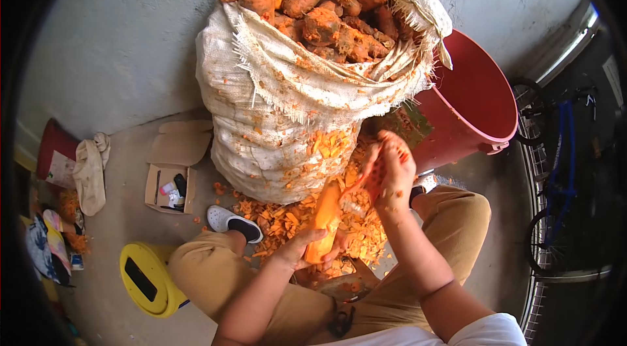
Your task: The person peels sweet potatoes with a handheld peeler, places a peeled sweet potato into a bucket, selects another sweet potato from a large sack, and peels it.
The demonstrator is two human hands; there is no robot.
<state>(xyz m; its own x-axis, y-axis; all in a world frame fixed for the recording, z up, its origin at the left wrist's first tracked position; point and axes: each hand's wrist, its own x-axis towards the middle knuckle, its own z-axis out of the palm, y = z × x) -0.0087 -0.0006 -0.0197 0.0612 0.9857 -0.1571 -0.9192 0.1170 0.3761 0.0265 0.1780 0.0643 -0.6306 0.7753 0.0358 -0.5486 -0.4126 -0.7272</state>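
At the far left, a red bucket (55, 153) stands near the wall, with a pale cloth (93, 173) just beside it. Next on the floor are a yellow container (149, 279) and an open cardboard box (158, 184) holding small items. At centre, a white woven sack (271, 143) stands upright, filled to its mouth with orange-fleshed roots (323, 25). Below it, in front of my body, the fingers of my left hand (298, 247) are closed around the lower end of a peeled orange root (321, 219), held tilted above a pile of peelings (362, 228). To its right, the fingers of my right hand (396, 173) are curled near the root's upper end; I cannot tell what they grip. Further right are a large red tub (467, 101) and a blue bicycle (563, 163).
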